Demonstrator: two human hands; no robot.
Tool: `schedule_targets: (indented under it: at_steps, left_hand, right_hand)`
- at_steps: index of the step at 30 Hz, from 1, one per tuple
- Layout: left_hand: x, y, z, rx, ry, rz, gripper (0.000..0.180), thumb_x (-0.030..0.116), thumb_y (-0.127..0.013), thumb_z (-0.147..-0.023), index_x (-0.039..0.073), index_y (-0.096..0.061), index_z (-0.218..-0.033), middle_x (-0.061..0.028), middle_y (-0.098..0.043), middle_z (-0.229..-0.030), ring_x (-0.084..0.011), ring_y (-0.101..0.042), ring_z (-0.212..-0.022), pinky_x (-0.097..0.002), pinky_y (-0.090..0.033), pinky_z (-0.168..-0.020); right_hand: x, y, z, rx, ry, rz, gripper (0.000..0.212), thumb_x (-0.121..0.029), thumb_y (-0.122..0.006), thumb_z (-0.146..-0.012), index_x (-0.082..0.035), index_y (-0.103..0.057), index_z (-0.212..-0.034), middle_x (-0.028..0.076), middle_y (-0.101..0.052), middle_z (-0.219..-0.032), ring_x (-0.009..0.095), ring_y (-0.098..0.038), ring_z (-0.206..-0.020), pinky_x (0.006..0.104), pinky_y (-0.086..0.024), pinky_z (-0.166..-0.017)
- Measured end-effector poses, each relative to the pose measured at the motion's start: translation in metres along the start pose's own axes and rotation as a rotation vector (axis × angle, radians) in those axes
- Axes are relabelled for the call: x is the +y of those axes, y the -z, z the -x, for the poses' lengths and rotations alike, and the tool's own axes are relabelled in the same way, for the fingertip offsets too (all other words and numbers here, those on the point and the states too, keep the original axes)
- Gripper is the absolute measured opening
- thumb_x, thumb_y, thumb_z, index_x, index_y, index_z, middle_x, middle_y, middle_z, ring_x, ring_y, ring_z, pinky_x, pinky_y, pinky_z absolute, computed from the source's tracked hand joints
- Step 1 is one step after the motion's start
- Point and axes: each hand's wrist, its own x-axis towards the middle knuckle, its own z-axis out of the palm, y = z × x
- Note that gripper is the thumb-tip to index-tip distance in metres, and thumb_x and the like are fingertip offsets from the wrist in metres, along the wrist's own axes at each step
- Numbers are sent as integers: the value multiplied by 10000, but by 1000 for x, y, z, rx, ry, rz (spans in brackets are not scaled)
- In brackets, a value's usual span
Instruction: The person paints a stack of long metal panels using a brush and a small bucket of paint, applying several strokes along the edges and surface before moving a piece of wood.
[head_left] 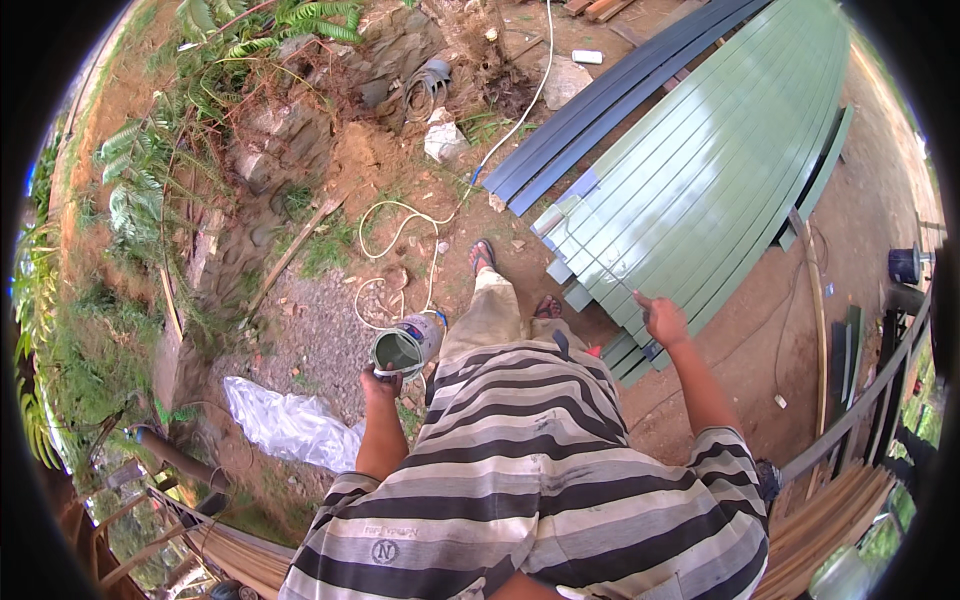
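Observation:
My left hand (pixel 380 378) is closed on the rim of a paint can (pixel 408 343), tilted so that its grey-green inside shows. My right hand (pixel 664 320), slightly blurred, is closed round the end of a tool with a thin bent rod (pixel 600 262). That rod reaches over the near end of a row of long green-painted boards (pixel 690 190); its far end is hard to make out. The boards lie side by side to the right of my legs and look glossy. Whether the tool touches them I cannot tell.
Dark blue boards (pixel 610 105) lie beyond the green ones. A pale hose (pixel 400 207) loops over the ground ahead of my feet. Clear plastic sheeting (pixel 285 425) lies at left. Rocks (pixel 445 138) and ferns fill the far left bank; a dark bucket (pixel 905 265) is at far right.

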Motion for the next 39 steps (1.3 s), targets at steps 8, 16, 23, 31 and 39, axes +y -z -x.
schedule_targets:
  at_steps: [8, 16, 23, 31, 39]
  left_hand:
    - [-7, 1, 2, -53, -64, 38, 363, 421, -515, -852, 134, -542, -1073, -70, -597, -1123, -271, -494, -1121, -445, -311, -1057]
    - [-12, -12, -9, -74, -39, 15, 287, 405, -487, -847, 128, -501, -919, -126, -550, -1056, -303, -519, -1046, -600, -341, -1035]
    - [-10, 34, -33, -36, 170, 59, 471, 383, -417, -871, 102, -570, -1217, -100, -587, -1204, -303, -547, -1061, -574, -414, -964]
    - [-22, 38, -22, -195, -103, -124, 454, 300, -361, -899, 44, -545, -1226, -150, -580, -1229, -342, -554, -1097, -462, -475, -894]
    - [43, -22, -71, -275, 122, -23, 364, 400, -478, -836, 137, -501, -1087, -92, -474, -1153, -286, -475, -1099, -582, -361, -1009]
  right_hand:
    - [50, 33, 100, -166, -81, -34, 458, -140, -527, -812, -222, -627, -1251, 220, -624, -792, 394, -614, -745, 491, -499, -680]
    - [-33, -5, -19, -55, -52, -3, 443, -128, -483, -832, -234, -635, -1234, 205, -637, -843, 401, -623, -763, 489, -505, -681]
    - [7, 1, 18, -26, -4, -4, 435, -154, -479, -843, -247, -637, -1238, 208, -608, -789, 391, -607, -720, 483, -494, -644]
    - [42, 46, 149, -129, -207, -56, 482, -120, -564, -814, -275, -616, -1267, 195, -604, -786, 388, -622, -762, 485, -505, -671]
    - [37, 18, 59, -4, -203, -159, 435, -92, -557, -804, -227, -654, -1206, 217, -659, -882, 404, -631, -804, 481, -511, -714]
